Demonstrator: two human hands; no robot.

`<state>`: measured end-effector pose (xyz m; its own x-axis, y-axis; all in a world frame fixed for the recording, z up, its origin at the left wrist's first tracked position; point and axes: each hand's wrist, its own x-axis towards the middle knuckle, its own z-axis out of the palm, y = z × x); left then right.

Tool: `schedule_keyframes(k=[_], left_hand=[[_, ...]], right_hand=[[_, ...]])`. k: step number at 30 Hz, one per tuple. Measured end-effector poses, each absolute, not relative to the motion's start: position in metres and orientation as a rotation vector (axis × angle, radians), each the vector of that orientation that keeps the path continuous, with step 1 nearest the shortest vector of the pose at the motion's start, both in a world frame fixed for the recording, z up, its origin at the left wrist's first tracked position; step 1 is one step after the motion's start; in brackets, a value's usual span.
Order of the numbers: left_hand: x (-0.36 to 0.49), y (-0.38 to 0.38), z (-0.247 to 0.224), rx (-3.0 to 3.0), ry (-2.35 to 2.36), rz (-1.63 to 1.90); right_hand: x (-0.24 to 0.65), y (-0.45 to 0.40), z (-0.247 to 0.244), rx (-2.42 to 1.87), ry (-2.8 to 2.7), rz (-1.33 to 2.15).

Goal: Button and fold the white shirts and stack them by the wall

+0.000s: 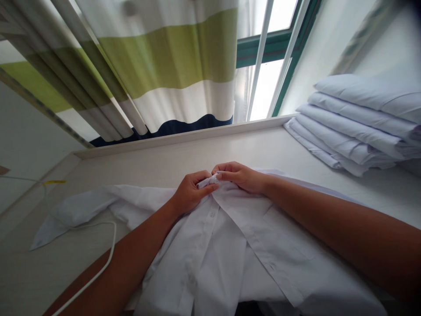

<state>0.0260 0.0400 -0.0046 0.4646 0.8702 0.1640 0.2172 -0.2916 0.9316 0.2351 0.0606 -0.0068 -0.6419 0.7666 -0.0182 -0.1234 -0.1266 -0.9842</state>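
A white button-up shirt (pixel 226 237) lies spread across the table, its front panels parting below the collar and one sleeve reaching out to the left. My left hand (pixel 192 191) pinches the shirt's collar area between thumb and fingers. Right beside it, my right hand (pixel 241 177) grips the other side of the same spot, fingertips almost touching the left ones. A small button shows on the left front panel just under my hands. Whether a button sits between my fingertips is hidden.
Folded white garments (pixel 358 118) are stacked at the back right of the pale table (pixel 158 169). A white cable (pixel 113 241) loops over the left side, passing by my left forearm. Behind the table's raised edge hang striped curtains (pixel 171 61) and a barred window (pixel 263 66).
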Motion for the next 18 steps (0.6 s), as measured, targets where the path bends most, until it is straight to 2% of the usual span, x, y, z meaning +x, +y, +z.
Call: schedule_keyframes(k=[18], left_hand=[[0.0274, 0.0408, -0.0019, 1.677, 0.971, 0.903]], right_hand=[[0.2373, 0.0639, -0.0094, -0.631, -1.507, 1.763]])
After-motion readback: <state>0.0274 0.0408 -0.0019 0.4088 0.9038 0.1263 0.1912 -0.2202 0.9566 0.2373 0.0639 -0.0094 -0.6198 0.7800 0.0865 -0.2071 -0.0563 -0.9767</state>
